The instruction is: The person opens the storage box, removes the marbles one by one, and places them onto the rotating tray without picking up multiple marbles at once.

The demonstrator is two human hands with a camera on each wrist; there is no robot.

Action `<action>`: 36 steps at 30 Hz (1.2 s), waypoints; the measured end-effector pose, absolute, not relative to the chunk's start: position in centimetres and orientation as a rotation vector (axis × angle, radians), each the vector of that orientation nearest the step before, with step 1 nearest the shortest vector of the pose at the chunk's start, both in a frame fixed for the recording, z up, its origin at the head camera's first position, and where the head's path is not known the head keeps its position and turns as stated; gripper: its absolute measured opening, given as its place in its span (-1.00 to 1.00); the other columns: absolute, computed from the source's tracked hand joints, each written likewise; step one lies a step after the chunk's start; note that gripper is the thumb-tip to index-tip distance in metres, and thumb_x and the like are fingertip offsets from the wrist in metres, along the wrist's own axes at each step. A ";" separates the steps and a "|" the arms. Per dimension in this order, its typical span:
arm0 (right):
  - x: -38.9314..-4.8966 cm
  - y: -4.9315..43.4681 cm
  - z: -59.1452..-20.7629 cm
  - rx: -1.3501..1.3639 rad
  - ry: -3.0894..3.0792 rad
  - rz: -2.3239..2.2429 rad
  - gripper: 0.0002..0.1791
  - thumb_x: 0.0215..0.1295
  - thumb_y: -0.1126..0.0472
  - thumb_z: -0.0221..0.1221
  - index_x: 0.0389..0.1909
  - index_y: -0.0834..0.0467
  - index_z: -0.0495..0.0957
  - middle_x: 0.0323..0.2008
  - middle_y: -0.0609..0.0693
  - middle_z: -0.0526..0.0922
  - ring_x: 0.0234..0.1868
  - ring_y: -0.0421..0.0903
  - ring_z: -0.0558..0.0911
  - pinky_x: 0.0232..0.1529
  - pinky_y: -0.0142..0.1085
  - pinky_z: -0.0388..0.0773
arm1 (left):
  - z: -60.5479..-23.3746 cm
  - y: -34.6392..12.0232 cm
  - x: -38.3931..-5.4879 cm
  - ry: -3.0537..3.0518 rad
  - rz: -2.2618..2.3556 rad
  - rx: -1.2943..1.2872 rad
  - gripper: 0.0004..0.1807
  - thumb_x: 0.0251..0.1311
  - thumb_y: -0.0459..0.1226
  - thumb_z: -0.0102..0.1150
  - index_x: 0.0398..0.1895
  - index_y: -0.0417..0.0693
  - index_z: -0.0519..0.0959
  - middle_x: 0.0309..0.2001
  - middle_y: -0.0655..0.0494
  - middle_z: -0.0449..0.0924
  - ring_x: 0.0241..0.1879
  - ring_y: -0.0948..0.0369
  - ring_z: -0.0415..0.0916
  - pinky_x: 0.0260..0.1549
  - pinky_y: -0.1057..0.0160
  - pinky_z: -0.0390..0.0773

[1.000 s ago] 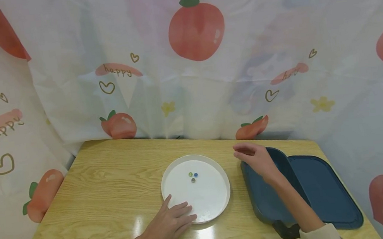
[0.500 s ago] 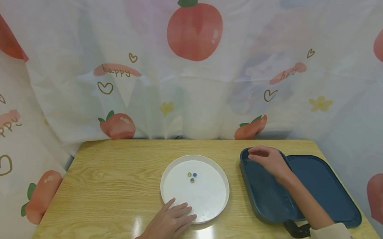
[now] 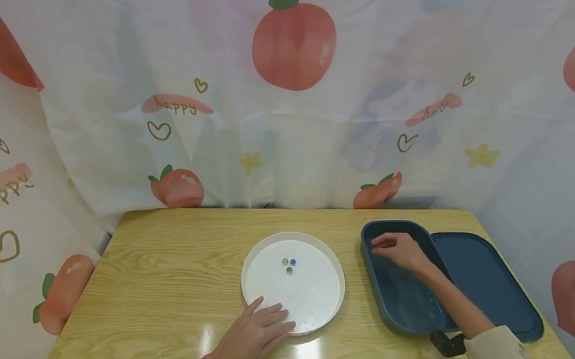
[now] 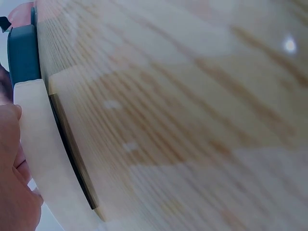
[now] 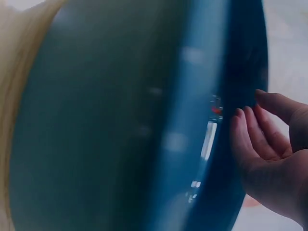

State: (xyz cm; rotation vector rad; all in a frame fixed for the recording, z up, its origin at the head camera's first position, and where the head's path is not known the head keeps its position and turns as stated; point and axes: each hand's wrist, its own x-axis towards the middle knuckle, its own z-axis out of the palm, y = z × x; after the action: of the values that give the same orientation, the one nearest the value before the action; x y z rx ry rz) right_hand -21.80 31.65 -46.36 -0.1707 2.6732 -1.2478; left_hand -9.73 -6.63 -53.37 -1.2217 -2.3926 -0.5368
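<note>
My left hand point(image 3: 251, 335) lies with spread, fairly straight fingers over the near-left rim of a round white plate point(image 3: 326, 298). On the plate a yellow-green marble point(image 3: 285, 261), a blue marble point(image 3: 293, 262) and a grey marble point(image 3: 289, 270) form a small cluster. My right hand point(image 3: 401, 250) reaches into a deep dark-blue box point(image 3: 397, 302), near its far end, fingers loosely bent. In the right wrist view, a clear marble with a red streak point(image 5: 216, 110) sits in the box just beyond the fingertips. Nothing shows between those fingers.
A flat dark-blue lid point(image 3: 493, 281) lies right of the box, partly beneath it. A black clasp point(image 3: 447, 343) juts from the box's near end. A fruit-patterned curtain point(image 3: 304, 142) hangs behind the wooden table point(image 3: 180, 261).
The right hand has moved right from above the box's far-left edge, then lowered into the box. My left hand stays at the plate, and the marbles on it keep their places.
</note>
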 end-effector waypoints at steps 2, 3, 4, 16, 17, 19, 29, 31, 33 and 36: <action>-21.8 31.5 -46.7 -0.155 2.677 -1.220 -0.77 0.35 0.31 0.24 -0.04 0.36 0.64 -0.16 0.19 0.72 -0.10 0.15 0.67 -0.08 0.03 0.59 | -53.3 -6.6 -9.8 -2.390 -0.541 -1.222 -0.77 0.29 -0.19 0.29 -0.02 0.11 0.74 0.03 0.11 0.69 0.13 0.13 0.58 0.20 -0.13 0.41; -21.8 31.5 -46.8 -0.146 2.679 -1.204 -0.78 0.35 0.33 0.23 -0.06 0.35 0.65 -0.19 0.18 0.73 -0.12 0.13 0.67 -0.09 0.02 0.59 | -53.3 -6.6 -9.8 -2.388 -0.541 -1.222 -0.77 0.29 -0.20 0.28 -0.02 0.11 0.74 0.03 0.11 0.69 0.12 0.13 0.58 0.20 -0.13 0.41; -21.9 31.5 -47.0 -0.145 2.681 -1.184 -0.79 0.35 0.34 0.22 -0.07 0.36 0.64 -0.20 0.18 0.73 -0.13 0.13 0.68 -0.11 0.01 0.59 | -53.3 -6.6 -9.8 -2.387 -0.542 -1.223 -0.77 0.29 -0.20 0.28 -0.02 0.11 0.74 0.02 0.11 0.69 0.12 0.13 0.58 0.20 -0.13 0.42; -22.4 31.2 -48.7 -0.100 2.766 -1.028 -0.87 0.25 0.37 0.26 -0.21 0.31 0.69 -0.31 0.11 0.73 -0.26 0.03 0.69 -0.29 -0.17 0.59 | -53.3 -6.6 -9.8 -2.396 -0.535 -1.228 -0.77 0.28 -0.20 0.29 -0.01 0.12 0.73 0.03 0.11 0.69 0.13 0.13 0.58 0.20 -0.14 0.41; -22.4 31.2 -48.8 -0.106 2.770 -1.020 -0.87 0.25 0.38 0.26 -0.21 0.32 0.69 -0.31 0.12 0.73 -0.26 0.04 0.69 -0.29 -0.16 0.60 | -53.3 -6.6 -9.8 -2.399 -0.534 -1.229 -0.76 0.28 -0.20 0.29 -0.01 0.12 0.73 0.03 0.11 0.69 0.13 0.13 0.57 0.21 -0.14 0.40; -22.4 31.2 -48.9 -0.101 2.782 -1.013 -0.89 0.24 0.39 0.26 -0.23 0.31 0.69 -0.33 0.10 0.73 -0.27 0.03 0.69 -0.28 -0.16 0.60 | -53.3 -6.6 -9.8 -2.404 -0.530 -1.230 -0.76 0.28 -0.19 0.29 -0.01 0.12 0.73 0.04 0.11 0.69 0.14 0.13 0.57 0.21 -0.14 0.39; -22.4 31.0 -49.4 -0.148 2.830 -0.984 -0.90 0.21 0.39 0.26 -0.27 0.28 0.70 -0.38 0.03 0.72 -0.31 -0.02 0.68 -0.27 -0.13 0.59 | -53.2 -6.6 -9.8 -2.391 -0.499 -1.220 -0.74 0.21 -0.21 0.33 -0.03 0.13 0.74 0.01 0.12 0.70 0.12 0.13 0.58 0.20 -0.13 0.41; -22.4 31.0 -49.5 -0.145 2.835 -0.981 -0.90 0.21 0.39 0.26 -0.27 0.27 0.70 -0.37 0.02 0.71 -0.32 -0.03 0.67 -0.28 -0.14 0.58 | -53.2 -6.6 -9.8 -2.398 -0.511 -1.216 -0.75 0.21 -0.21 0.33 -0.03 0.13 0.74 0.01 0.11 0.70 0.13 0.13 0.58 0.20 -0.13 0.41; -22.4 31.0 -49.6 -0.156 2.839 -0.978 -0.90 0.21 0.39 0.26 -0.27 0.28 0.70 -0.38 0.03 0.71 -0.32 -0.03 0.67 -0.30 -0.14 0.58 | -53.2 -6.6 -9.8 -2.404 -0.516 -1.216 -0.75 0.23 -0.21 0.32 -0.03 0.13 0.73 0.02 0.11 0.70 0.13 0.13 0.58 0.20 -0.14 0.41; -22.4 31.0 -49.7 -0.168 2.849 -0.974 -0.91 0.20 0.39 0.27 -0.28 0.27 0.70 -0.39 0.02 0.71 -0.34 -0.04 0.66 -0.32 -0.15 0.57 | -53.1 -6.6 -9.7 -2.410 -0.522 -1.217 -0.75 0.24 -0.21 0.32 -0.02 0.13 0.73 0.02 0.11 0.70 0.13 0.13 0.58 0.20 -0.14 0.40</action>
State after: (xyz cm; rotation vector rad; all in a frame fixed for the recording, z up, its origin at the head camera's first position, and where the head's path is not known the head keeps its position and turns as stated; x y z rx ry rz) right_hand -22.44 30.96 -49.73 -0.1677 2.8493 -0.9741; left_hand -9.74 -6.58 -53.12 -1.2168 -2.4095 -0.5223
